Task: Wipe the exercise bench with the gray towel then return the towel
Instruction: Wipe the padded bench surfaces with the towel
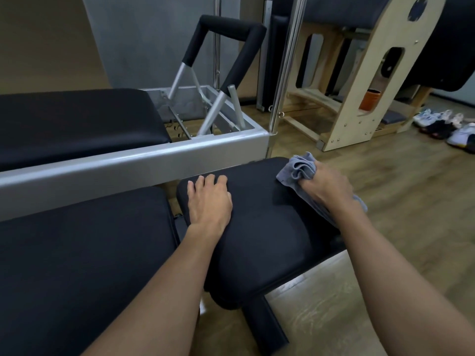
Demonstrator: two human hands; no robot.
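The exercise bench has a black padded seat [264,227] in the middle and a longer black back pad [84,253] to its left. My left hand [209,200] lies flat on the seat's near-left part, fingers straight. My right hand [326,187] grips the bunched gray towel [298,169] and presses it on the seat's far right corner. Part of the towel trails under my right wrist over the seat's right edge.
A grey metal reformer frame [133,160] with a black pad and a padded foot bar [231,29] runs behind the bench. A chrome pole [288,65] and a wooden barrel frame [359,86] stand at the back right. Shoes [447,124] lie on the wooden floor at far right.
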